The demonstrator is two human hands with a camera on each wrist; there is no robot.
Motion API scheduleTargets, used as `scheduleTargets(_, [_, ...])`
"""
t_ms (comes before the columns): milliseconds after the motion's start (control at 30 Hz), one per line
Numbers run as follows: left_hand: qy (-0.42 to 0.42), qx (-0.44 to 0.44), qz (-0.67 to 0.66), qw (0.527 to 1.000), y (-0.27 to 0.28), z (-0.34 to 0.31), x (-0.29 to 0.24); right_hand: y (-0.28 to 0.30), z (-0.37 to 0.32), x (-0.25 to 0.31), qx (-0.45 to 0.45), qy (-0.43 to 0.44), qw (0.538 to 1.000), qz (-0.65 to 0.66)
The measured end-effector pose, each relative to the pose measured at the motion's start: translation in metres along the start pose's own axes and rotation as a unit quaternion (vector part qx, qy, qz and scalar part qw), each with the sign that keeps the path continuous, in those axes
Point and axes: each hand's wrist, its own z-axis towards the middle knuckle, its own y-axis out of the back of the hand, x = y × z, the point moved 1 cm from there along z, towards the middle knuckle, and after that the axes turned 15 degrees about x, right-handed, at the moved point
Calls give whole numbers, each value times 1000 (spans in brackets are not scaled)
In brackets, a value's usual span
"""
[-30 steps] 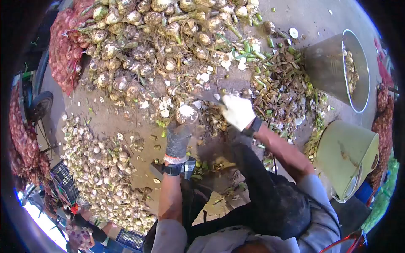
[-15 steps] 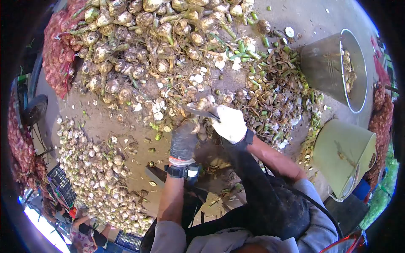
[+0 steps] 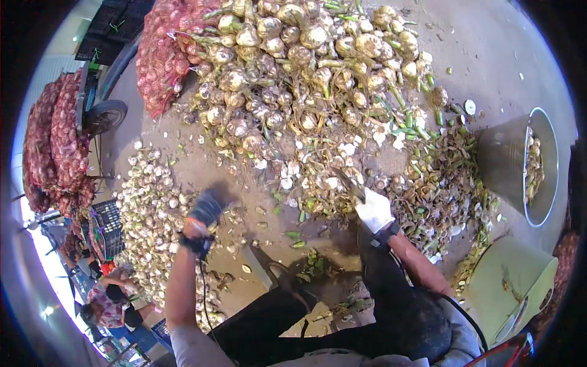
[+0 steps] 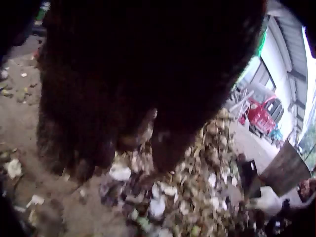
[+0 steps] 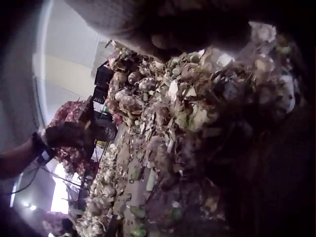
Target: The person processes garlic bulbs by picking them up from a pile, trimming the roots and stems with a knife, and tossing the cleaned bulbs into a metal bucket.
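My left hand (image 3: 206, 208), in a dark glove and blurred, hovers by the right edge of a heap of trimmed garlic bulbs (image 3: 150, 211). In the left wrist view its dark fingers (image 4: 165, 148) point down and apart, with no bulb showing between them. My right hand (image 3: 374, 211), in a white glove, grips a knife (image 3: 348, 183) whose blade points up and left over cut stems and peelings (image 3: 324, 196). Beyond both hands lies a large pile of untrimmed garlic (image 3: 312, 67) with stems and roots on.
At right stand a metal bucket (image 3: 502, 165) with garlic inside and a pale green bucket (image 3: 507, 281). Red mesh sacks (image 3: 162, 58) border the garlic pile; more sacks (image 3: 55, 140) sit on a wheeled cart. A person (image 3: 110, 303) sits at the lower left, near a black crate (image 3: 108, 226).
My left hand has left the knife and the bulb it held there and swung left to the trimmed heap. My right hand has drawn apart from it, still holding the knife. The head view has shifted.
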Motion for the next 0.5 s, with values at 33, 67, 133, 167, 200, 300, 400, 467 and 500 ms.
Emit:
scheduleTargets(33, [-172,-214,-225,935,14,13,44,0,3,4,11,-18,999,36])
scheduleTargets(67, [11,-262,106,959,54,36,11,1,4,10,7,-26,998,53])
scheduleTargets(133, [17,-406,74,910,104,81,-69,0,4,15,13,-43,997,69])
scheduleTargets(167, [-25,-420,175,890,126,102,-93,-2,4,14,23,-51,996,66])
scheduleTargets(200, [-67,-430,274,858,145,122,-111,-7,2,10,6,-29,995,97])
scheduleTargets(300, [-99,-376,413,824,178,180,-117,7,-5,21,35,-73,989,120])
scheduleTargets(400, [84,-272,360,889,146,186,-149,-1,-7,9,61,-94,985,130])
scheduleTargets(467, [108,-272,387,874,110,188,-154,-8,-6,1,63,-97,982,146])
scheduleTargets(500, [131,-274,415,858,93,187,-148,-11,-5,0,64,-99,980,162])
